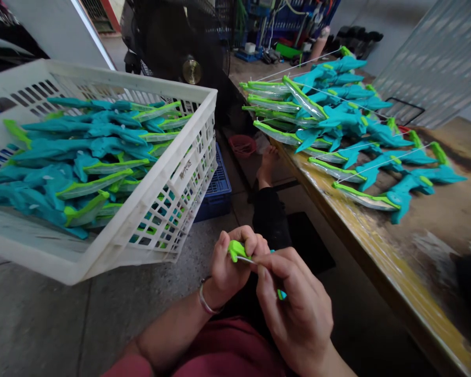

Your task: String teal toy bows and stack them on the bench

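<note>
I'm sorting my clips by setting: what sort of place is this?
Probably a small, informal workshop: a white crate holds many similar teal-and-green pieces, and more pieces, several strung with white cord, lie in a row on a worn table.

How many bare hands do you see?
2, both low in the middle: the bare left hand around a bright-green plastic piece, and the bare right hand pinching a thin white cord. No others show.

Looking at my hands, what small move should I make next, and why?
Perhaps pull the white strand gently taut with your right hand, which seems to pinch it, since it runs from the green tip your left hand holds.
</note>
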{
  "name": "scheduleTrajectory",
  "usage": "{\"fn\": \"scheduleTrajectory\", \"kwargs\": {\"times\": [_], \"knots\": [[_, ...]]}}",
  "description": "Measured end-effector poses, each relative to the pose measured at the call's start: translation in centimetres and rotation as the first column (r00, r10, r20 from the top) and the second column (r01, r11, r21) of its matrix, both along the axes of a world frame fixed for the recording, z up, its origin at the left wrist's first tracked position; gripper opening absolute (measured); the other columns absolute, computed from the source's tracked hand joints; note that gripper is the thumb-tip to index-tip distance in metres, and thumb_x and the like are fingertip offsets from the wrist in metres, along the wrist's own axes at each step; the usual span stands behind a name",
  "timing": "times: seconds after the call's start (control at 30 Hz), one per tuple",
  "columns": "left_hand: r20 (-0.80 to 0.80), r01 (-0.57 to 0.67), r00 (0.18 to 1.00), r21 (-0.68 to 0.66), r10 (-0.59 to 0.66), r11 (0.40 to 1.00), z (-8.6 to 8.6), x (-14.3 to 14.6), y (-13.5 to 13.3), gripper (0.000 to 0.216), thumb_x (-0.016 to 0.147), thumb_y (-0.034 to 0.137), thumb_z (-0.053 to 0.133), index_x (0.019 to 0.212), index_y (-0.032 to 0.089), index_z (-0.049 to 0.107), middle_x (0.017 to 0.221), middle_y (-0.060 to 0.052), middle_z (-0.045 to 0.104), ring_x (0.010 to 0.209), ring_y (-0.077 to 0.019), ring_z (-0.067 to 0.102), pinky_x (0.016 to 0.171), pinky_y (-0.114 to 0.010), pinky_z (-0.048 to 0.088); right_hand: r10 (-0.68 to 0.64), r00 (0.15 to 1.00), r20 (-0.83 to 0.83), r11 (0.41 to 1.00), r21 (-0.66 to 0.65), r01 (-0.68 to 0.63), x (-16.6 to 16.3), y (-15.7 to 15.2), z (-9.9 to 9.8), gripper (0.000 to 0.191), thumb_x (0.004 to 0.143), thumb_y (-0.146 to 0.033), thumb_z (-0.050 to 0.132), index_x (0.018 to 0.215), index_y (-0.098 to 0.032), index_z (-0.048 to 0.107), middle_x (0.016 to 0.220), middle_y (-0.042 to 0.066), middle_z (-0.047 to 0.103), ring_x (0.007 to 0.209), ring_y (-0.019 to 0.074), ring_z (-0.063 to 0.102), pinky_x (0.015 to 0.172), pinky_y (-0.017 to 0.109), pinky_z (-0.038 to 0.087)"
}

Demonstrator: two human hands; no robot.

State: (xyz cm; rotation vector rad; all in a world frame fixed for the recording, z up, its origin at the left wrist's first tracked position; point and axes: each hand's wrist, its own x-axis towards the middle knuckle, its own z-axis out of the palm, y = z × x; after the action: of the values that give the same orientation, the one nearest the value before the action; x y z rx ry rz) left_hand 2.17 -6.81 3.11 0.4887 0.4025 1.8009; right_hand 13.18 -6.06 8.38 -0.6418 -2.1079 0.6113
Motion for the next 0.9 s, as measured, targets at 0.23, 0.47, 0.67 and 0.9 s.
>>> {"fn": "scheduleTrajectory", "kwargs": {"times": [0.23, 0.47, 0.67, 0.9], "knots": [[0.034, 0.003, 0.999, 0.025, -0.004, 1.0, -0.3, 0.1, -0.1, 0.058, 0.095, 0.069, 0.049, 0.065, 0.019, 0.048, 0.058, 0.0, 0.044, 0.058, -0.0154, 0.041, 0.065, -0.031, 0.036, 0.021, 1.0, -0.005, 1.0, 0.001, -0.021, -0.3, -0.1, -0.2, 0.014, 0.1, -0.006, 0.053, 0.104, -0.017, 0.061, 0.082, 0.001, 0.059, 0.07, 0.0123, 0.06, 0.059, 0.022, 0.047], [-0.012, 0.078, 0.997, -0.069, -0.079, 0.995, -0.1, -1.0, -0.5, 0.055, 0.091, 0.07, 0.06, 0.08, 0.017, 0.062, 0.076, -0.002, 0.051, 0.072, -0.0173, 0.045, 0.074, -0.03, 0.041, 0.018, 1.0, -0.006, 0.999, 0.031, -0.017, -1.0, 1.6, -1.1, 0.017, 0.1, -0.005, 0.053, 0.11, -0.017, 0.059, 0.084, 0.002, 0.055, 0.068, 0.0126, 0.056, 0.057, 0.021, 0.045], [-0.115, 0.158, 0.977, -0.174, -0.179, 0.972, 0.2, -2.6, -1.1, 0.05, 0.096, 0.063, 0.057, 0.089, 0.014, 0.065, 0.083, -0.003, 0.049, 0.077, -0.0169, 0.045, 0.074, -0.028, 0.041, 0.02, 1.0, 0.004, 0.998, 0.051, -0.02, -1.4, 2.0, -0.9, 0.016, 0.101, -0.004, 0.051, 0.105, -0.018, 0.057, 0.081, 0.0, 0.051, 0.065, 0.0114, 0.051, 0.056, 0.022, 0.041], [-0.188, 0.185, 0.955, -0.224, -0.229, 0.957, 0.5, -3.5, -1.0, 0.051, 0.091, 0.066, 0.065, 0.091, 0.015, 0.064, 0.08, -0.001, 0.049, 0.074, -0.0145, 0.043, 0.07, -0.025, 0.04, -0.002, 0.999, 0.039, 0.987, 0.16, -0.005, -1.7, 2.2, -0.9, 0.017, 0.101, -0.003, 0.049, 0.108, -0.015, 0.058, 0.08, 0.002, 0.053, 0.064, 0.0128, 0.051, 0.054, 0.023, 0.042]]}}
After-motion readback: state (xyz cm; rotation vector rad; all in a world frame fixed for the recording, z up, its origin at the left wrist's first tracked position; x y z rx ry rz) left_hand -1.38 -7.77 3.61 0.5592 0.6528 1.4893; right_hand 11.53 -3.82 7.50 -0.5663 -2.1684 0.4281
